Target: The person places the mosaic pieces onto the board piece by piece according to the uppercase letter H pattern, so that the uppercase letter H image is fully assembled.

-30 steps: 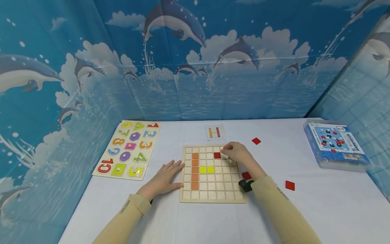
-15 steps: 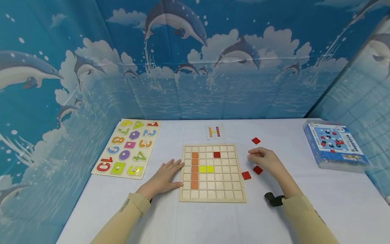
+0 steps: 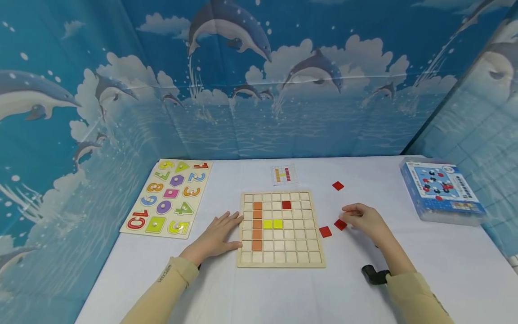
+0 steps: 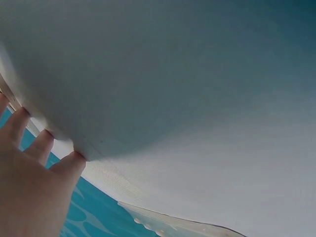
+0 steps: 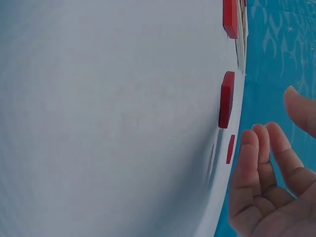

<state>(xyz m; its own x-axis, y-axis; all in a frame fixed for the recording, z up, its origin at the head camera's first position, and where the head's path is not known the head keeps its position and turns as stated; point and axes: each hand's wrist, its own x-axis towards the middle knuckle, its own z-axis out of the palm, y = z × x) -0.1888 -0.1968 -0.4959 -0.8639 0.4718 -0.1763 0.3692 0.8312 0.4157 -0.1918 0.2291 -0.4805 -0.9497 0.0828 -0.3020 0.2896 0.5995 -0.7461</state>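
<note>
A wooden grid board (image 3: 281,265) lies mid-table. It bears a column of orange tiles (image 3: 257,224), two yellow tiles (image 3: 273,223) and one red tile (image 3: 286,205). My left hand (image 3: 214,238) rests flat with fingers spread against the board's left edge. To the right of the board my right hand (image 3: 364,221) hovers just over a loose red tile (image 3: 340,224), thumb and fingers apart with nothing between them in the right wrist view. Beside it lies a second loose red tile (image 3: 325,231), and a third red tile (image 3: 337,185) sits farther back.
A pattern card (image 3: 285,174) lies behind the board, showing orange, yellow and red squares. At left is a number and shape puzzle (image 3: 169,198). A blue-labelled plastic box (image 3: 443,191) stands at the right. A dolphin-print curtain (image 3: 251,130) backs the white table.
My right hand has left the red tile on the board and moved right, then slightly down over the loose red tiles, its thumb and fingers parting. My left hand has stayed in place.
</note>
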